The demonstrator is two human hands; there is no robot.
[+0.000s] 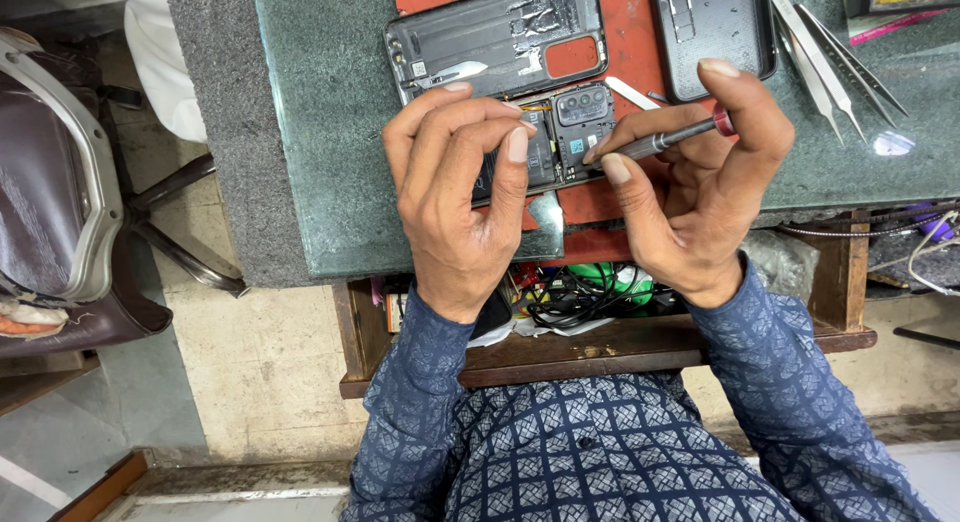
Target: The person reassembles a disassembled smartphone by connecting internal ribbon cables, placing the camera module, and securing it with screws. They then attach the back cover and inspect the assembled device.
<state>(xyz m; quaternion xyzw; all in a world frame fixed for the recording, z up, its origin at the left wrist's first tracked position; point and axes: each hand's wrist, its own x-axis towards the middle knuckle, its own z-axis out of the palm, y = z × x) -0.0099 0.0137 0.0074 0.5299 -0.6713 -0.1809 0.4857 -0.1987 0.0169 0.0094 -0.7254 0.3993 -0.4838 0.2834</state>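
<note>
An opened phone (568,132) lies on a red mat (625,42) on the green glass worktop (330,132), its camera module and circuit board showing. My left hand (462,197) holds the phone's near left end with fingertips on its edge. My right hand (700,182) grips a small screwdriver (665,139) with a red cap under the forefinger; its tip rests on the board near the camera module.
The phone's detached back cover (495,42) lies just beyond. A black phone case (712,27) and two metal tweezers (825,52) sit at the far right. An open wooden drawer (600,347) below holds tangled cables. A chair (60,202) stands at left.
</note>
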